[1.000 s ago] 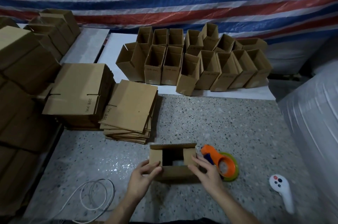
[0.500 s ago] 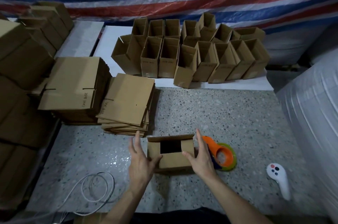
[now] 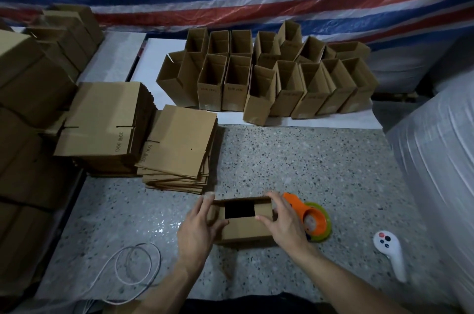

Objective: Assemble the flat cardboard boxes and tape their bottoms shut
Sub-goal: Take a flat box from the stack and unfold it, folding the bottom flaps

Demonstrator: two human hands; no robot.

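A small cardboard box (image 3: 245, 230) stands on the speckled table (image 3: 307, 167) near the front, its end flaps partly folded with a dark gap left in the middle. My left hand (image 3: 197, 229) presses against the box's left side, fingers straight and thumb on the near flap. My right hand (image 3: 283, 224) presses the right side, fingers reaching over the far edge and thumb on the flap. An orange tape dispenser (image 3: 309, 219) with a green roll lies just right of the box, partly behind my right hand.
Two stacks of flat boxes (image 3: 177, 144) sit at the left. Several assembled open boxes (image 3: 269, 83) stand on a white sheet at the back. A white controller (image 3: 389, 249) lies at the right, a white cable (image 3: 133, 265) at the front left, and a plastic-wrapped bulk (image 3: 436, 160) at the right.
Both hands moved from the near flaps to the box's sides and now press inward with straighter fingers. The side flaps have come further in and the opening is smaller.
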